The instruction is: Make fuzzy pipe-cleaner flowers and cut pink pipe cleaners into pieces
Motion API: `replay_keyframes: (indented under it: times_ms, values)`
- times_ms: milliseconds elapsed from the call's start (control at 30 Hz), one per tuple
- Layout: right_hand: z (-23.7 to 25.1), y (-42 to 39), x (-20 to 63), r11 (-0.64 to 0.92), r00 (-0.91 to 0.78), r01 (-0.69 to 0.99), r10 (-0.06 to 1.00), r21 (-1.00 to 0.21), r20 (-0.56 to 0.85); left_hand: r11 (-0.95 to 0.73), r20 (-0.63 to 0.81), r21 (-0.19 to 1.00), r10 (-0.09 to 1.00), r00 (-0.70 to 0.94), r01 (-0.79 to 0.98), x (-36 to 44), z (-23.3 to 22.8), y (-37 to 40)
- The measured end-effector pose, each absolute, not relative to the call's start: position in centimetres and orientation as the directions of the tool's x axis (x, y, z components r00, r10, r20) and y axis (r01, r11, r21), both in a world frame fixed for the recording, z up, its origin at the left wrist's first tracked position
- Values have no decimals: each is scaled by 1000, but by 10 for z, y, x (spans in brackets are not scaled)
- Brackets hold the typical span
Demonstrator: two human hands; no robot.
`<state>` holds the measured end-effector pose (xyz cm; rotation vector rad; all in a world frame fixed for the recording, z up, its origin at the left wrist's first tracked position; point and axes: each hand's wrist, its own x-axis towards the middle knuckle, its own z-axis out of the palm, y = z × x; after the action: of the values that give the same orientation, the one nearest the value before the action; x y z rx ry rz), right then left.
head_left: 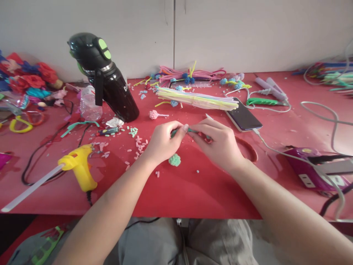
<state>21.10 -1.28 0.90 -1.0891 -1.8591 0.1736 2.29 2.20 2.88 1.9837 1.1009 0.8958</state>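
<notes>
- Left hand: fingers closed in a pinch on the left end of a green pipe cleaner, held just above the table.
- Right hand: fingers curled shut round the right part of the same pipe cleaner; the two hands meet at thumb and fingertip.
- Pompom: pale green, fuzzy, on the table just below the hands.
- Red ring: flat on the table, partly hidden by the right hand.
- Phone: face up, right of the hands, cable plugged in.
- Straws: bundle of pale colours, lying beyond the hands.
- Glue gun: yellow, well left of the hands, glue stick jutting from its back.
- Bottle: black with green buttons, tilted, at far left.
- Power strip: purple, near the right edge.
</notes>
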Motion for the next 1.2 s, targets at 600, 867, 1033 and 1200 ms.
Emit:
replay_keyframes:
  times_ms: [600, 867, 1033, 1200]
  values:
    - [11, -10, 214, 630, -255, 583, 742, -513, 620, -112, -29, 954, 888, 458, 277, 15, 43, 27]
    - [17, -7, 214, 235, -39, 305, 971, -923, 234, 15, -31, 999, 898, 438, 39, 0, 43, 48]
    - [21, -6, 215, -19, -85, -108, 996, -994, -10, -53, 57, 998, 872, 486, -22, 3, 36, 46]
    - [25, -8, 211, -108, -198, -135, 977, -985, -80, -231, 158, 970, 843, 514, 80, 14, 36, 34]
